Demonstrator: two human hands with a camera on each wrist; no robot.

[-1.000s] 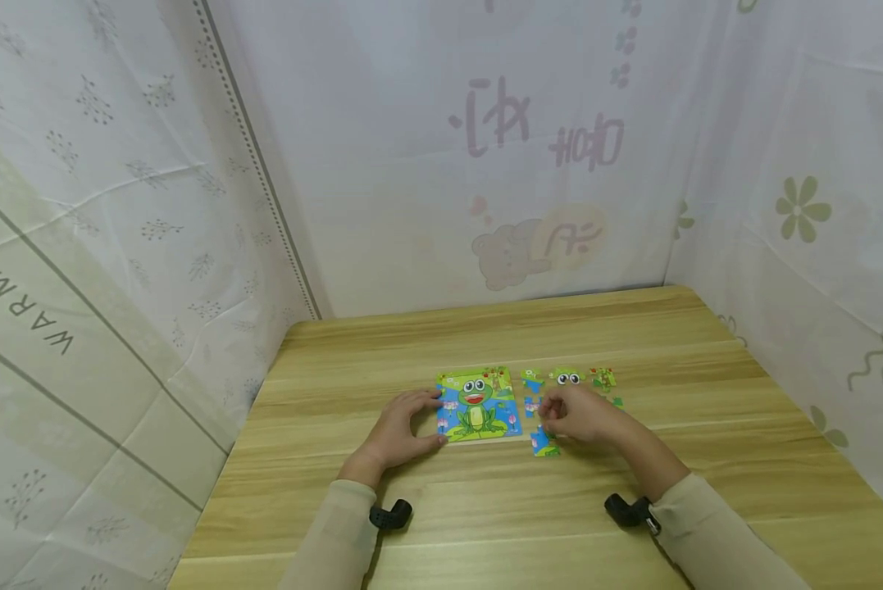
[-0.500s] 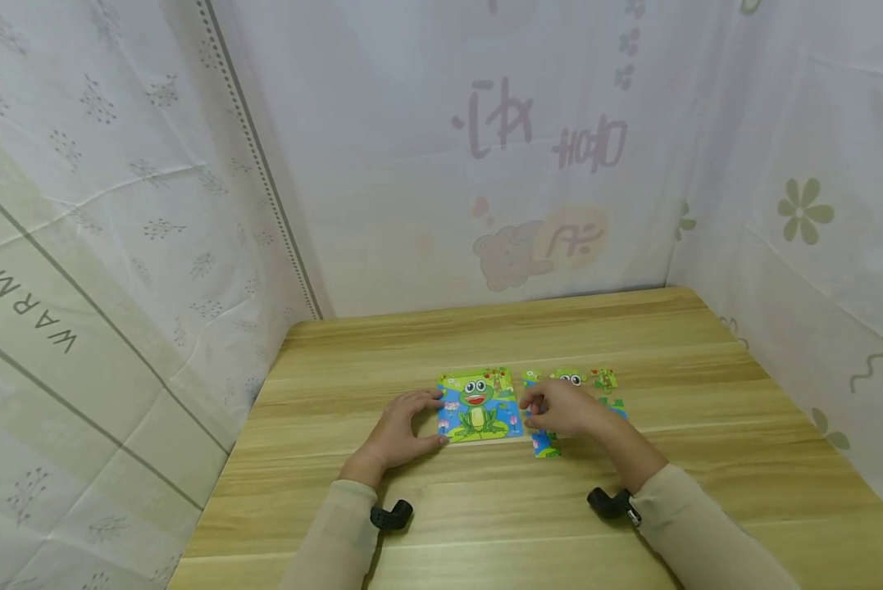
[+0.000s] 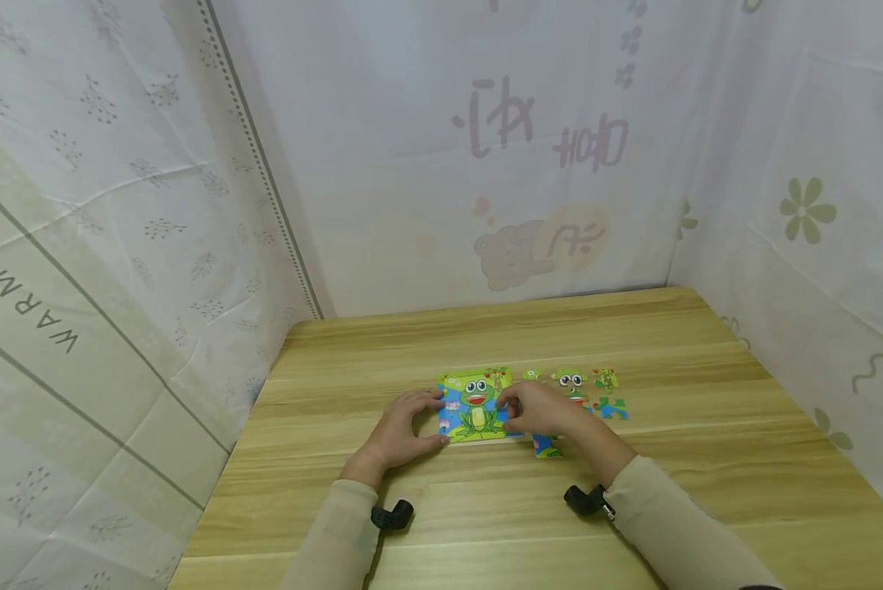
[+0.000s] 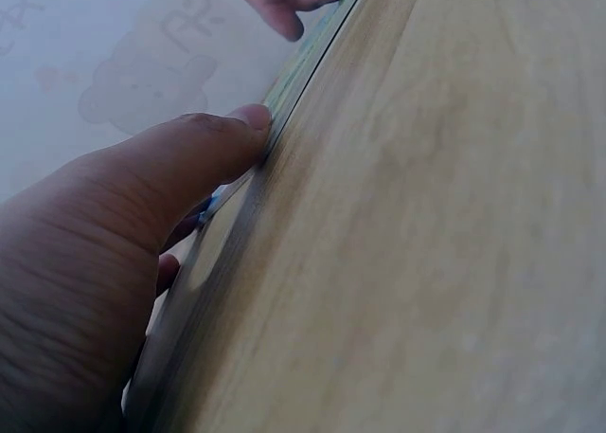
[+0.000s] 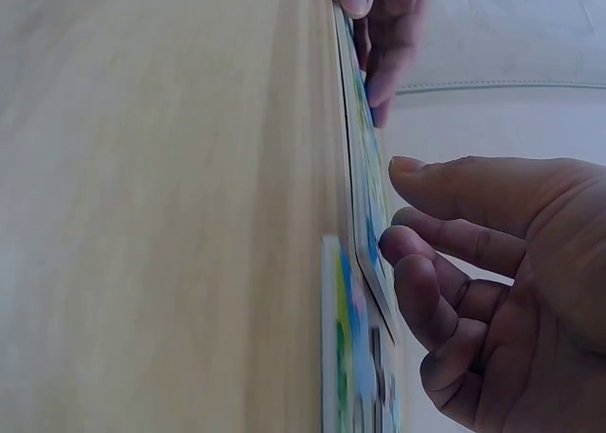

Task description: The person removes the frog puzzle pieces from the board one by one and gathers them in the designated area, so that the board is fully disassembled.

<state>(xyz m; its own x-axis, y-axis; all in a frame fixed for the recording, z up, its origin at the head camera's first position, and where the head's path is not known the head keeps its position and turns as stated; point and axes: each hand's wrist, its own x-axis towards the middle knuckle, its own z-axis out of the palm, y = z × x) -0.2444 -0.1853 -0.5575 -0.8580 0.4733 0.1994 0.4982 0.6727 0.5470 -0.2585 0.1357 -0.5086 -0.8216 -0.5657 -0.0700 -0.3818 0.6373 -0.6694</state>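
Observation:
A square puzzle board (image 3: 476,416) with a frog picture lies flat on the wooden table. My left hand (image 3: 400,430) holds it at its left side, thumb at the near corner and fingertips at the left edge. In the left wrist view, the thumb (image 4: 189,158) presses against the board's edge. My right hand (image 3: 544,408) hovers over the board's right side with bent fingers. Its thumb and index fingertip are apart in the right wrist view, and no piece shows between them. Loose jigsaw pieces lie to the right, including a frog-eyes piece (image 3: 570,380) and a lower-left corner piece (image 3: 547,447).
Further loose pieces lie at the right: an apple-tree piece (image 3: 605,378) and a blue-green piece (image 3: 614,409). My right hand covers some pieces. The wooden table (image 3: 471,524) meets hanging printed cloth (image 3: 404,205) at its back and sides.
My right hand has moved left from above the loose pieces to the board's right part, uncovering pieces at the right. My left hand and the board stay in place.

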